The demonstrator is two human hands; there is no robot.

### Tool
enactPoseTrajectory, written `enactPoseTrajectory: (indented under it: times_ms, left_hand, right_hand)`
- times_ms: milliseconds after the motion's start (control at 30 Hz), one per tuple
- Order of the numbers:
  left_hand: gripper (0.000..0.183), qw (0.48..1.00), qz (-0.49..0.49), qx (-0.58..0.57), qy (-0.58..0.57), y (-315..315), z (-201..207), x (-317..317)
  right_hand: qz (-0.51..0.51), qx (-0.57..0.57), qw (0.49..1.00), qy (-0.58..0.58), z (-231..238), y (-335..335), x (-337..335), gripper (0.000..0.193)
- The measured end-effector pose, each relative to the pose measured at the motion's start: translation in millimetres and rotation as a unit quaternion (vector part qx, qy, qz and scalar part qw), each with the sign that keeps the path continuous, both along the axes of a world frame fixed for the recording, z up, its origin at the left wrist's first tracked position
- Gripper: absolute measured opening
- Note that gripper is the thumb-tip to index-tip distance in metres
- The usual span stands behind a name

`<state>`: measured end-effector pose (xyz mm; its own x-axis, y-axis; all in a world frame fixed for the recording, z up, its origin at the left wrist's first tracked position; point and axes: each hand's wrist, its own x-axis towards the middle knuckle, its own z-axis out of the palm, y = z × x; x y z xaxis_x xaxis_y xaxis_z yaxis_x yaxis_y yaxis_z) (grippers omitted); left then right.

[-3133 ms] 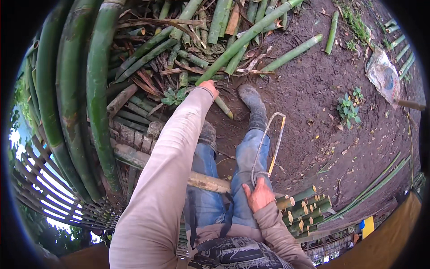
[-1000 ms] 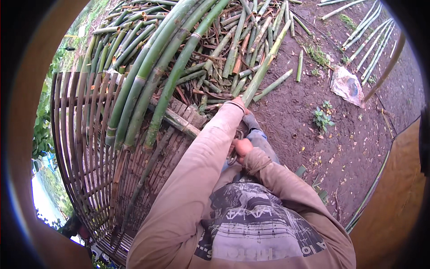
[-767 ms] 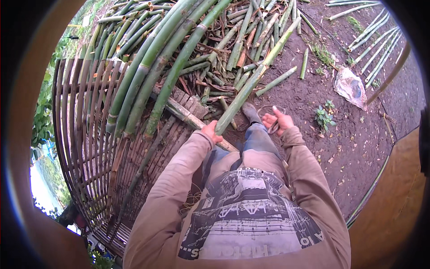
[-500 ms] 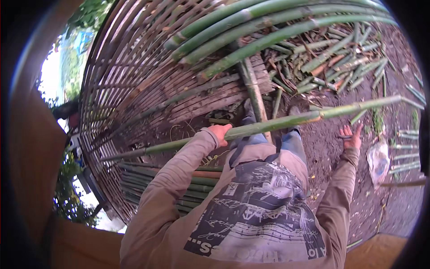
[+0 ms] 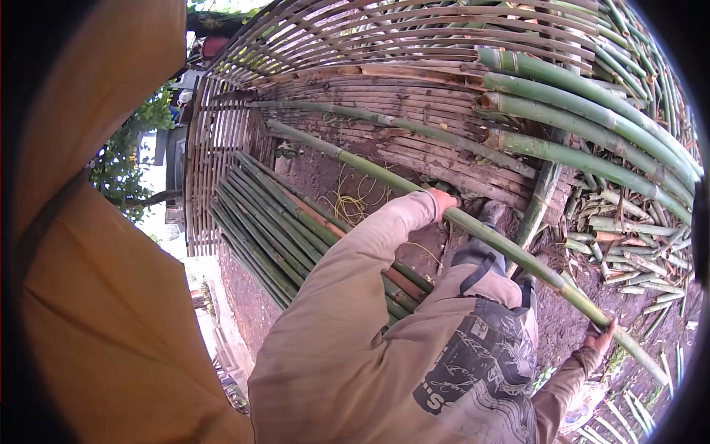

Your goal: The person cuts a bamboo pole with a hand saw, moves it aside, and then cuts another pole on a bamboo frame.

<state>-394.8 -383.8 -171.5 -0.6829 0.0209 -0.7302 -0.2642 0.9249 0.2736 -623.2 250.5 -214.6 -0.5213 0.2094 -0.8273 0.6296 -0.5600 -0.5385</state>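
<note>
One long green bamboo pole slants across in front of me, from the upper left down to the lower right. My left hand is closed around it near the middle. Toward its lower right end, my right hand is wrapped on the pole too. A small dark object shows at the right hand's fingers, too little of it visible to name. Below the pole's far left part lies a bundle of green bamboo poles, partly covered by my left arm.
Thick bamboo poles jut in from the right above a slatted bamboo platform. Cut bamboo pieces are heaped at right. A slatted fence runs along the back. Yellow cord lies on the soil, and a brown sheet hangs at left.
My right hand, earlier open and away from the pole, now grips it. The view has swung left, and the pole now slopes down to the right.
</note>
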Motion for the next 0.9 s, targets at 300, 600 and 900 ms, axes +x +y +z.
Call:
enactPoseTrajectory:
  times_ms: [300, 600, 900]
  left_hand:
    - [0.070, 0.981, 0.064, -0.017, 0.184, 73, 57, -102]
    - [0.049, 0.991, -0.027, 0.131, -0.006, 183, -31, -170]
    - [0.039, 0.998, -0.049, 0.027, 0.022, 47, -62, -61]
  right_hand:
    - [0.120, -0.221, 0.967, -0.036, 51, -195, 40, 0.022]
    - [0.212, -0.198, 0.957, 0.007, 60, -151, 47, 0.065]
    - [0.020, 0.034, 0.999, -0.035, 59, -32, -7, 0.079]
